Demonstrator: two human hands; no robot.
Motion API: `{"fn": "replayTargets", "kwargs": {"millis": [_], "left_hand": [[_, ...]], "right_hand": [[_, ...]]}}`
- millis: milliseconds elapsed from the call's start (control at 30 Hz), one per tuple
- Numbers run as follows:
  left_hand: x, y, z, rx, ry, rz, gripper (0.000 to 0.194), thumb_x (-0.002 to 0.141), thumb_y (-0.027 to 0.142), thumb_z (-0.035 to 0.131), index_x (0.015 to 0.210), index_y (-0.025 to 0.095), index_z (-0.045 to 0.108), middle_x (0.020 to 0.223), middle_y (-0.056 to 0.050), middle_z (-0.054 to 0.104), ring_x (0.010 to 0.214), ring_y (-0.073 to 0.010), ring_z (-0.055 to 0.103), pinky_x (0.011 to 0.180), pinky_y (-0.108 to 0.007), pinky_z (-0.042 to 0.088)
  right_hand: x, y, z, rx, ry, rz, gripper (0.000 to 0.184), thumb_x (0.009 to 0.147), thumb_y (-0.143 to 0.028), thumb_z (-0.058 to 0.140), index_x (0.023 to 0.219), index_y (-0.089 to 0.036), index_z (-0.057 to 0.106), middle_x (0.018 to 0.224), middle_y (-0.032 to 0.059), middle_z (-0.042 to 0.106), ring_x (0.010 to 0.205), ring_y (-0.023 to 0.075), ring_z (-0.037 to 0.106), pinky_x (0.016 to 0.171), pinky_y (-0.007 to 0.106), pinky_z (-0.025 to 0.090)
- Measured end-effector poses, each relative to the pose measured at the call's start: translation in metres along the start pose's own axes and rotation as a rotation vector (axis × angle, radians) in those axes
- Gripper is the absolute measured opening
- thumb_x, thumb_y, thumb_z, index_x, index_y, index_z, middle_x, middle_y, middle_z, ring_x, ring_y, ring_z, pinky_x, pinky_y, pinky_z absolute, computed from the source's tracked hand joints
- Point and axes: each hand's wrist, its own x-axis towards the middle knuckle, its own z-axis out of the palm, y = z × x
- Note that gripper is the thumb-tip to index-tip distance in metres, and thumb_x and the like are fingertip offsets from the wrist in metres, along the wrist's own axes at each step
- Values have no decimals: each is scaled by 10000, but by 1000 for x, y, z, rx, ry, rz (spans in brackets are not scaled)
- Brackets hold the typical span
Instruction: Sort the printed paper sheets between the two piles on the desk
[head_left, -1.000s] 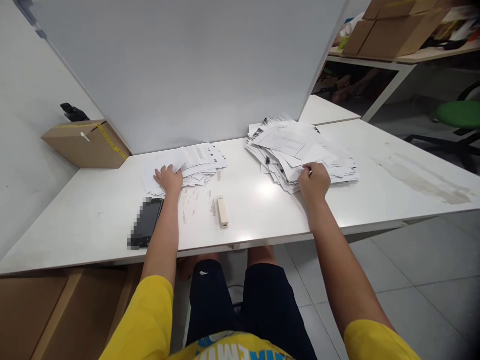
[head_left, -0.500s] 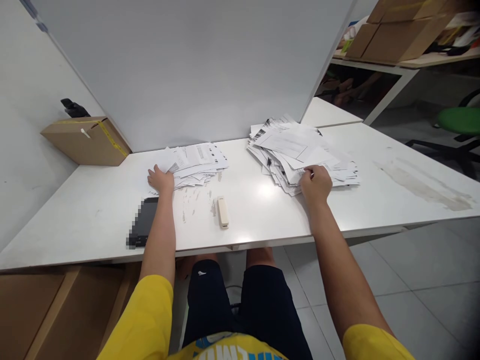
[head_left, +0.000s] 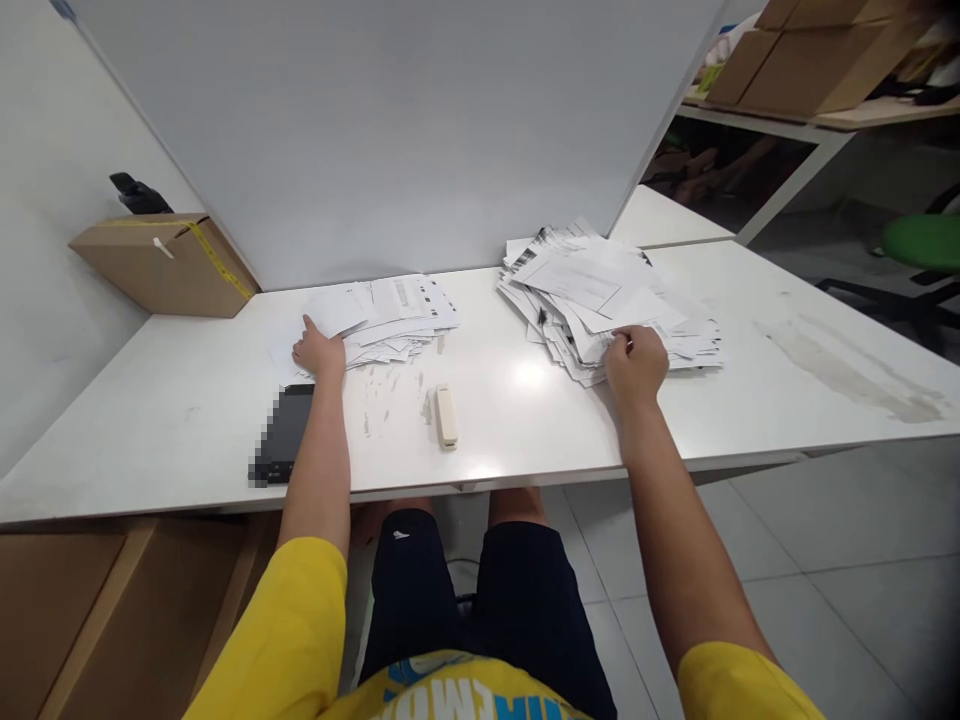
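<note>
My left hand (head_left: 319, 352) rests at the near left corner of the left paper stack (head_left: 405, 310), index finger stretched out over the sheets and the other fingers partly bent. My right hand (head_left: 636, 365) is closed at the front edge of a larger, untidy pile of papers (head_left: 577, 285), its thumb and fingers pinching the paper there; how many sheets are between them is hidden. On the table between the hands lies a cream stapler (head_left: 446, 416), touched by neither. A flat black device (head_left: 289, 435), partly pixelated, sits beside my left forearm.
A brown cardboard box (head_left: 169, 265) with yellow tape stands at the table's back left. Behind the white table (head_left: 510, 440) rises a pale panel (head_left: 390, 130). More cardboard boxes (head_left: 810, 65) are on another desk at right, near a green chair (head_left: 922, 240).
My left index finger has stretched forward, and a sheet at the left end of the stack has shifted. My right hand stays at the larger pile. The view has tilted slightly.
</note>
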Motion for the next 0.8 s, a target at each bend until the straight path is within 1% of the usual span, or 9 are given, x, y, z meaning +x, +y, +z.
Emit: {"fn": "replayTargets", "kwargs": {"millis": [200,333,433,533,600,633,667,733,800], "left_hand": [[9,-6,-2,-76,31,-64,684,881,157,573,1557,173,465,1309,-179,703,1280,-374,597,1108,-501,437],[9,-3,-15,-287,206,-87,623,903,114,481,1526,134,501,1464,-123,626,1357,-296,583,1150,-406,464],[-11,3,-33,-389,299,23,550,952,173,467,1498,147,524,1502,-75,601,1400,-242,557,1156,-331,472],[-48,10,-48,-533,278,188,457,990,233,468,1426,161,588,1423,-65,663,1347,-209,604,1132,-288,488],[-74,16,-51,-687,237,187,414,984,239,506,1359,112,629,1354,-108,700,1299,-208,642,1113,-277,501],[-87,19,-52,-771,213,175,402,975,234,531,1334,90,640,1332,-127,710,1284,-211,654,1106,-276,506],[-98,22,-52,-851,197,166,392,965,232,557,1312,76,651,1317,-142,715,1280,-216,658,1106,-279,506],[-120,27,-55,-974,170,189,374,947,255,616,1270,75,676,1302,-152,721,1299,-233,647,1128,-296,492],[-140,28,-63,-1042,139,243,385,922,326,689,1231,96,703,1289,-149,728,1338,-254,618,1168,-317,459]], "right_hand": [[0,-1,0,4,-13,16,183,807,-192,418,832,-213,598,884,92,630,830,243,550,789,390,443],[2,-3,-4,14,-8,22,164,803,-198,422,821,-217,583,888,96,638,835,247,560,803,402,448],[-1,-8,-9,70,14,19,172,830,-222,427,874,-211,593,889,95,647,799,233,564,812,404,460],[-17,-28,-10,247,9,51,204,870,-313,461,965,-202,603,874,83,654,781,219,582,805,392,478],[-34,-55,-7,468,-89,119,274,884,-432,494,1010,-212,599,857,65,661,769,208,601,754,366,491],[-44,-72,-5,608,-185,174,330,883,-508,505,1026,-224,592,855,54,668,760,202,612,716,347,496],[-54,-91,-5,754,-342,215,402,865,-586,528,1043,-231,591,867,54,683,761,201,632,690,336,501],[-71,-132,-8,1045,-589,256,543,842,-700,543,1134,-245,590,988,75,722,882,214,683,744,337,536],[-82,-170,-19,1261,-711,264,616,826,-760,550,1192,-266,585,1142,86,724,1036,223,688,841,347,554]]}}
